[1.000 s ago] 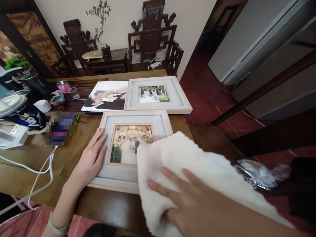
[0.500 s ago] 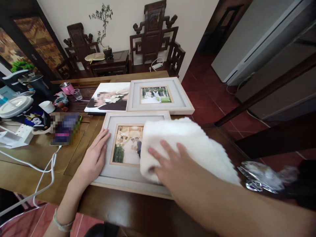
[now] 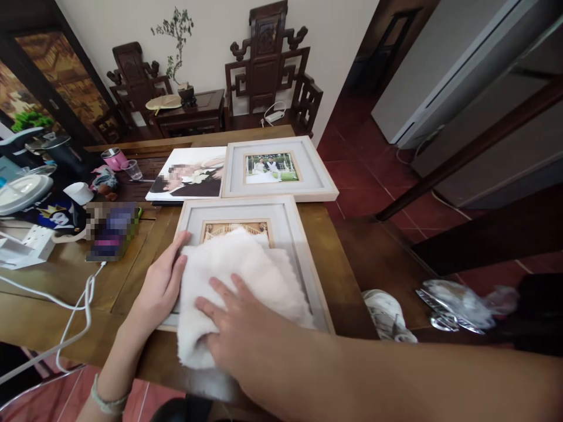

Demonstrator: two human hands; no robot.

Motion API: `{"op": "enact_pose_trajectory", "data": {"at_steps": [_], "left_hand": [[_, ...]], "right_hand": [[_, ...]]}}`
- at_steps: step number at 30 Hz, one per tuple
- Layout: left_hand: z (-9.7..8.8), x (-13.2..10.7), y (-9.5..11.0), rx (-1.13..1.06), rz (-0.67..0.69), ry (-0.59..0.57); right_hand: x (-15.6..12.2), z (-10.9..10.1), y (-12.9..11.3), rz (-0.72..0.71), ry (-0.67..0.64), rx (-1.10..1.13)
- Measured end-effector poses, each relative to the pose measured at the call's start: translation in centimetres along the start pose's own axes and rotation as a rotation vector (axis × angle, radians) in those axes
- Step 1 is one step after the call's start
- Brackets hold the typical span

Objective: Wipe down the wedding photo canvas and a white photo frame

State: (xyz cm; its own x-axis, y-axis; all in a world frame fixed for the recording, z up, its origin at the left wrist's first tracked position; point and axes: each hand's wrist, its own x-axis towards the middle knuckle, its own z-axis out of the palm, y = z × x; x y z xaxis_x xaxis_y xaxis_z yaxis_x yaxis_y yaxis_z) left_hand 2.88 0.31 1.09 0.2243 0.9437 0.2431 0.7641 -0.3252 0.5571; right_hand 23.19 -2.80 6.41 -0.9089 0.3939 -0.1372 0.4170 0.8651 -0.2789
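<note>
A pale wooden picture frame [image 3: 295, 234] lies flat on the wooden table [image 3: 70, 293] in front of me. My left hand [image 3: 160, 282] rests flat on the frame's left border, fingers stretched out. A fluffy white cloth [image 3: 246, 275] covers most of the frame's photo. My right hand [image 3: 240, 325] lies on top of the cloth with fingers spread, pressing it onto the glass. Only the top strip of the photo shows above the cloth.
A second framed photo [image 3: 277, 169] and an unframed print [image 3: 189, 174] lie further back. Cups, a pink tin [image 3: 113, 158], a white charger and cables [image 3: 65, 319] crowd the left. Carved dark chairs [image 3: 266, 70] stand by the wall. The table's right edge drops to red floor tiles [image 3: 369, 181].
My right hand has slid the white cloth leftward across the frame, from its right side to over the photo. My left hand has stayed on the frame's left border.
</note>
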Motion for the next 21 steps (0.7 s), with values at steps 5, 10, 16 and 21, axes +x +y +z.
{"op": "enact_pose_trajectory", "data": {"at_steps": [5,10,16,21], "left_hand": [[0.2,0.2,-0.2,0.051,0.062,-0.045],[0.2,0.4,-0.7,0.092,0.141,-0.098],[0.2,0.2,-1.1,0.095,0.177,-0.098],[0.2,0.2,-0.9,0.075,0.172,-0.083]], "right_hand": [[-6.5,3.0,0.1,0.285,0.074,0.021],[-11.4,4.1,1.1,0.383,0.201,-0.184],[-7.4,-0.2,6.0,0.549,-0.08,-0.258],[-3.3,-1.5,9.1,0.521,0.11,-0.41]]}}
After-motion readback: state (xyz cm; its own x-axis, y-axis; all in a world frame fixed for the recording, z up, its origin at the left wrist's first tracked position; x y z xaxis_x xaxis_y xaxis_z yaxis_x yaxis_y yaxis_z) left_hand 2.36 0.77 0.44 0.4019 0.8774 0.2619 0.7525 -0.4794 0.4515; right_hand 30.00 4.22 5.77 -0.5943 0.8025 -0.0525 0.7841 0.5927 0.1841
